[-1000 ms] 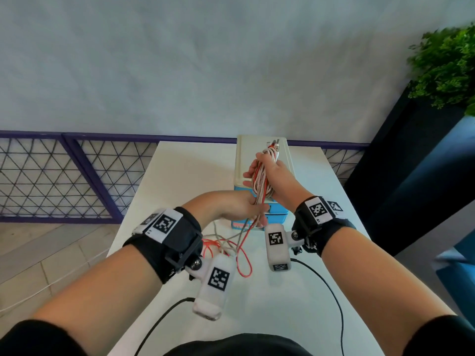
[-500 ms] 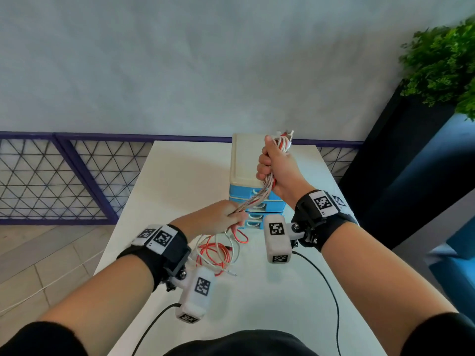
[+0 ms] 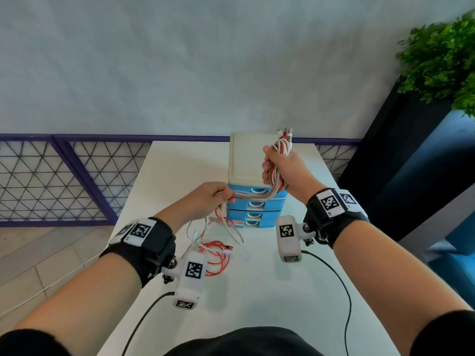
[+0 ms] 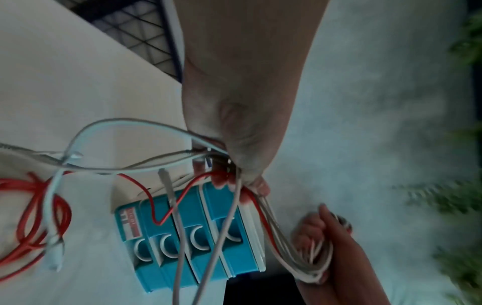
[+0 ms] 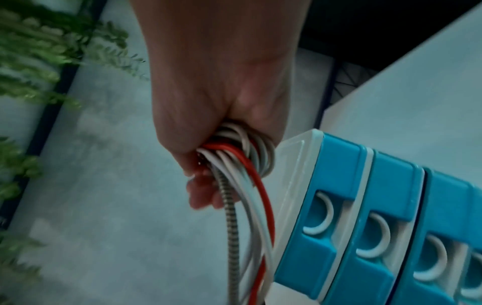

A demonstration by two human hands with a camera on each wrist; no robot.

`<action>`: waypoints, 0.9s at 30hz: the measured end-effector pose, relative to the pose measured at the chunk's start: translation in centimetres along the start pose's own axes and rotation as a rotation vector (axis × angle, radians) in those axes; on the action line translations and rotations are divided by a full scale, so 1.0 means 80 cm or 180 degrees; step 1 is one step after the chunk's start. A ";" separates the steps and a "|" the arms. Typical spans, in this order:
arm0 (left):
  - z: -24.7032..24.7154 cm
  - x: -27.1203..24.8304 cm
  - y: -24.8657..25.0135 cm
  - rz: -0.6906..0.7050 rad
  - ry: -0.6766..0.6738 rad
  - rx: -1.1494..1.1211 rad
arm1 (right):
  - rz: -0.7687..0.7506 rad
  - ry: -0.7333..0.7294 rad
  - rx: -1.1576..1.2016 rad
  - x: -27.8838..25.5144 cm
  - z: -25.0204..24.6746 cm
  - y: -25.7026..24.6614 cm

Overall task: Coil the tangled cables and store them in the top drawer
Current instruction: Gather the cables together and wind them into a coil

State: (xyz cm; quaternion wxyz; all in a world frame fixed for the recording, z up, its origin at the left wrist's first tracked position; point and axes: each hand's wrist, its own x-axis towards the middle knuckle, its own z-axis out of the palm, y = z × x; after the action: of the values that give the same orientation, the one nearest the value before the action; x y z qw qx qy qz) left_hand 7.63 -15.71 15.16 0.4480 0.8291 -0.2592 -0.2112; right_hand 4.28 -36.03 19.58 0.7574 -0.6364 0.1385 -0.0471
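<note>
A bundle of red, white and braided cables [image 3: 279, 160] is gripped in my right hand [image 3: 281, 170], held up in front of the small blue drawer unit [image 3: 257, 204]; plug ends stick out above the fist. The strands run down-left to my left hand [image 3: 213, 199], which pinches them at drawer height. Below it, loose red and white loops [image 3: 218, 250] hang to the white table [image 3: 270, 291]. In the right wrist view the fist [image 5: 221, 123] wraps the coiled cables [image 5: 242, 156]. In the left wrist view the fingers [image 4: 242, 173] pinch the strands [image 4: 227, 216]. All drawers [image 5: 336, 208] look closed.
The drawer unit has a cream lid [image 3: 246, 160] and stands mid-table toward the back. A purple mesh railing [image 3: 64, 176] runs behind the table at left. A dark planter with a green plant [image 3: 437, 60] stands at right. Black wrist-camera leads [image 3: 341, 291] trail over the table.
My right hand has risen and moved right with the bundle, stretching the strands. My left hand moved left and lower along the cables; the loose loops shifted beneath it.
</note>
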 end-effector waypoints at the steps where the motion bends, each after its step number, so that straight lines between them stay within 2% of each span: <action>1: -0.002 0.001 0.005 0.0149 0.0167 0.0267 | 0.0037 -0.0113 -0.0187 -0.001 -0.001 0.000; 5: -0.006 0.005 0.023 0.0797 0.0782 0.0625 | 0.0265 -0.0700 -0.0712 -0.004 -0.005 0.002; 8: -0.005 0.009 0.030 0.1079 0.0884 0.0700 | 0.0501 -0.1130 -0.1012 -0.008 -0.007 0.003; 10: -0.003 0.012 0.036 0.1137 0.0900 0.0640 | 0.0689 -0.1451 -0.0880 -0.013 -0.005 0.003; 14: 0.001 0.011 0.042 0.1161 0.0890 0.0481 | 0.0925 -0.1769 -0.0546 -0.022 0.001 0.000; 17: 0.002 0.010 0.044 0.1074 0.0982 0.0487 | 0.0970 -0.1921 -0.0514 -0.028 0.006 0.003; 20: 0.000 0.012 0.044 0.0926 0.0906 0.0612 | 0.0782 -0.1764 -0.0708 -0.027 0.008 0.010; 22: -0.005 0.015 0.045 0.0666 0.0695 0.0523 | 0.0679 -0.1700 -0.0839 -0.024 0.007 0.011; 27: -0.021 0.015 0.051 -0.0357 -0.0124 -0.0499 | 0.0409 -0.1446 -0.1073 -0.019 0.006 0.009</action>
State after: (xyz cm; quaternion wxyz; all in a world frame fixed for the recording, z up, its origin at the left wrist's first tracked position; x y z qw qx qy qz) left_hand 8.57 -17.26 19.33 0.4939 0.8005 -0.2037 -0.2717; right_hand 2.86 -35.08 19.17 0.6540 -0.7375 0.0112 0.1683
